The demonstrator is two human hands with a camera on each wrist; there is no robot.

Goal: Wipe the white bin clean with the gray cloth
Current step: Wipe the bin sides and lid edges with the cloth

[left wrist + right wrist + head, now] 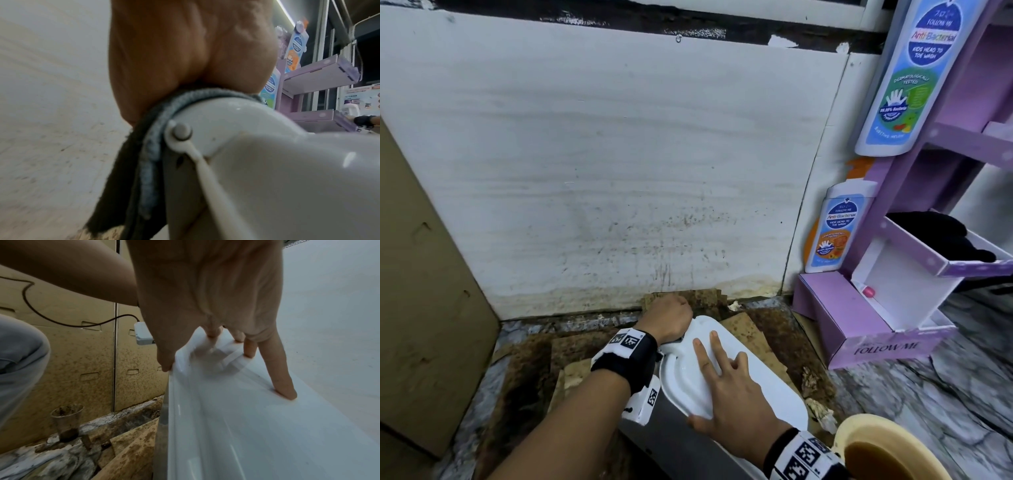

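Left hand (669, 317) grip clenched on nubby gray cloth (156, 146) at glossy white bin (767, 387) lid's rounded end; right hand (736, 404) flat, released.

Left hand (669, 317) reaches forward past bin's far end, knuckles up, fingers curled in fist round gray cloth (152, 129), pressing it on bin rim. Left forearm stretches in from lower left, wrist strapped with black band. Right hand (729, 394) lies palm down on white bin (767, 380), fingers (281, 378) straight and spread, thumb hooked at near edge. Right wrist also banded.
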